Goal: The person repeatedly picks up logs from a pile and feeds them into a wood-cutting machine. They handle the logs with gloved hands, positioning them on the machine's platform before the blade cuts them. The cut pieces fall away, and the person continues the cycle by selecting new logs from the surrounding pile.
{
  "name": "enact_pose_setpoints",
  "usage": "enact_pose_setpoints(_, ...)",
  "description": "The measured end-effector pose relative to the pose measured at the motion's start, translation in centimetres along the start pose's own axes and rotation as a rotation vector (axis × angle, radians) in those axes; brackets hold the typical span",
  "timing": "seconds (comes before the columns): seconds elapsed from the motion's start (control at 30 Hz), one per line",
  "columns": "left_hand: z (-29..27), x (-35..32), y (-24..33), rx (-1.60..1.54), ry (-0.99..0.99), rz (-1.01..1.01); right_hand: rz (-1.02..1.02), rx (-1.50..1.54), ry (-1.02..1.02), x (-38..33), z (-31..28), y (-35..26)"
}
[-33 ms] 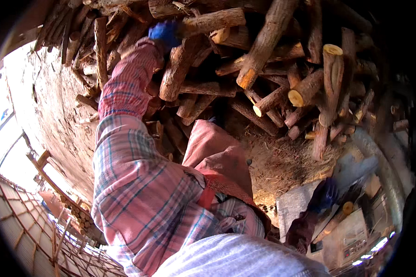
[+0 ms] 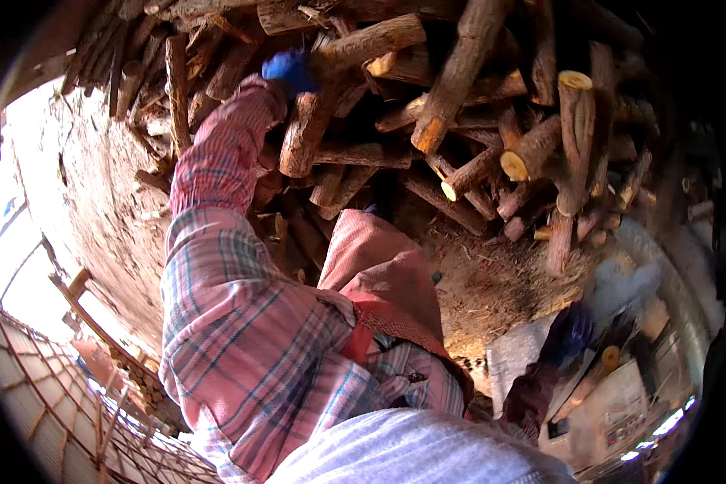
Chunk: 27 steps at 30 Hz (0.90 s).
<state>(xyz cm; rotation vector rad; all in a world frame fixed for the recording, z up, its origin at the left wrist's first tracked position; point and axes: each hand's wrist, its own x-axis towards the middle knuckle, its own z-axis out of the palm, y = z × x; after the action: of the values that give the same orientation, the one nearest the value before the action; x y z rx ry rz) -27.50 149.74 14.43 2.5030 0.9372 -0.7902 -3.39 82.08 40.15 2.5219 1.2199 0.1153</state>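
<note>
My left hand (image 2: pixel 289 73), in a blue glove, reaches up to the woodpile at the near end of a short bark-covered log (image 2: pixel 371 42). The glove is against or right beside that end; its fingers are smeared, so their grip does not show. Below it, a thicker log (image 2: pixel 305 133) leans down. At the lower right is my right hand (image 2: pixel 571 329), in a dark blue glove, dim and blurred. It is beside a pale, hazy blurred shape (image 2: pixel 621 290) above a grey metal surface (image 2: pixel 517 355). Its fingers cannot be made out.
Cut logs (image 2: pixel 532 149) lie piled across the far side, several with pale sawn ends. A curved grey metal rim (image 2: pixel 661 274) runs down the right. A cut branch (image 2: pixel 588 383) lies near my right forearm. Earth ground (image 2: pixel 492 270) with wood debris spreads below the pile.
My left hand has shifted slightly down beside the log's end, while the log looks unmoved. My right hand stays nearly in place by the hazy shape.
</note>
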Motion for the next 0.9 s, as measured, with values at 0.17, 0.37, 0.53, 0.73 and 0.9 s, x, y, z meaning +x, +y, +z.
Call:
enact_pose_setpoints(0.17, 5.3, -7.3, 4.8, -0.690, -0.279, 0.316, -0.027, 0.161, 0.273, -1.6, -0.3, 0.5)
enact_pose_setpoints(0.37, -5.1, -20.2, 25.0, -1.173, -0.404, 0.545, 0.397, 1.585, 0.239, 2.9, -6.4, -12.6)
enact_pose_setpoints(0.53, -13.1, -28.7, 38.9, -0.683, -0.001, 1.095, 0.589, 2.409, 0.521, 6.8, -9.2, -11.8)
enact_pose_setpoints(0.73, -14.2, -34.4, 50.1, -0.940, -0.656, 1.023, 0.600, 2.819, 1.325, 3.1, -8.1, -0.7)
enact_pose_setpoints(0.9, -13.0, -34.7, 57.3, -0.644, -0.670, 1.153, 0.484, 2.714, 1.509, -1.5, -7.1, 4.5)
